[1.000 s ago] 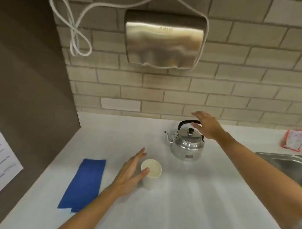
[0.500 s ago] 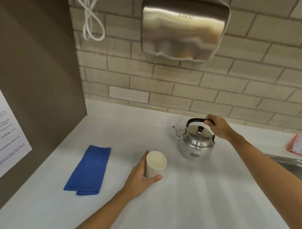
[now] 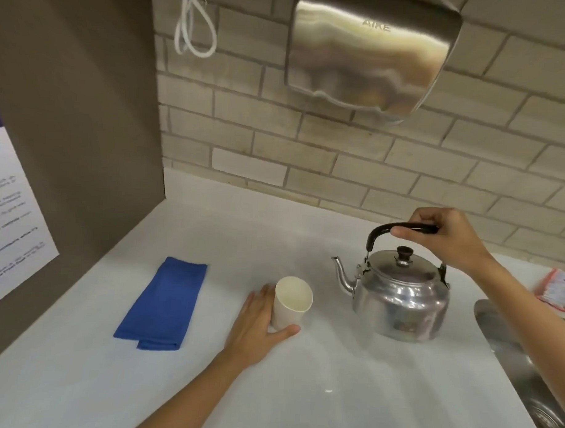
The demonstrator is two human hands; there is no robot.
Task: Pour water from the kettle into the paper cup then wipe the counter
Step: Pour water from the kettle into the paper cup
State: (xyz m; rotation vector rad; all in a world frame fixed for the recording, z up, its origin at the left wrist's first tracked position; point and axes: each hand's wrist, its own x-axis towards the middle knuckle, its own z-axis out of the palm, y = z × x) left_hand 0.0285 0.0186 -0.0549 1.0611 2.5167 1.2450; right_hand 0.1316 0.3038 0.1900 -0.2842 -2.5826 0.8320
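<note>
A white paper cup (image 3: 291, 302) stands upright on the white counter (image 3: 348, 392), and my left hand (image 3: 257, 325) wraps around its left side and base. To its right sits a shiny steel kettle (image 3: 400, 298) with its spout pointing left toward the cup. My right hand (image 3: 443, 238) is closed on the kettle's black handle, which stands raised above the lid. The kettle's base appears to rest on the counter. A folded blue cloth (image 3: 164, 302) lies flat to the left of the cup.
A brick wall runs behind the counter, with a steel hand dryer (image 3: 370, 53) and a looped white cord (image 3: 193, 25) mounted on it. A brown side panel (image 3: 75, 136) bearing a printed notice closes the left. A steel sink (image 3: 525, 366) lies at right, with a red-and-white packet (image 3: 557, 289) behind it.
My left hand has closed around the cup, and my right hand has taken hold of the kettle's handle. The camera has moved closer and the view has shifted left.
</note>
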